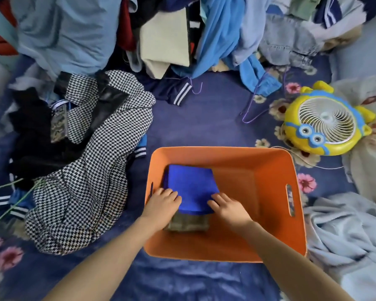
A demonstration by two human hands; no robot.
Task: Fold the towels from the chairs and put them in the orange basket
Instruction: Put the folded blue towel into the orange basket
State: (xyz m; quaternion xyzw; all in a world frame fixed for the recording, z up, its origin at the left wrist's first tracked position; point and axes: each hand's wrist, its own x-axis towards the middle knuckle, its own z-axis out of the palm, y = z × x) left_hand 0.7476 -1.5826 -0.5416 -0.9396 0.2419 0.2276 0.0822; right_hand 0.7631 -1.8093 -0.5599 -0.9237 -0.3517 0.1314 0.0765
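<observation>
The orange basket (269, 170) stands on the blue floral sheet, low in the middle of the head view. In its left half lies a folded blue towel (191, 183), stacked on a folded grey-brown towel (188, 222) whose near edge sticks out beneath. My left hand (164, 202) rests on the blue towel's near left corner. My right hand (227, 207) lies on its near right corner. The fingers of both hands lie fairly straight on the cloth.
A houndstooth garment (91, 170) with dark clothes lies heaped left of the basket. More clothes (172, 35) pile up along the far side. A yellow fan (325, 123) lies at the right, and a pale blanket (345, 235) at the near right.
</observation>
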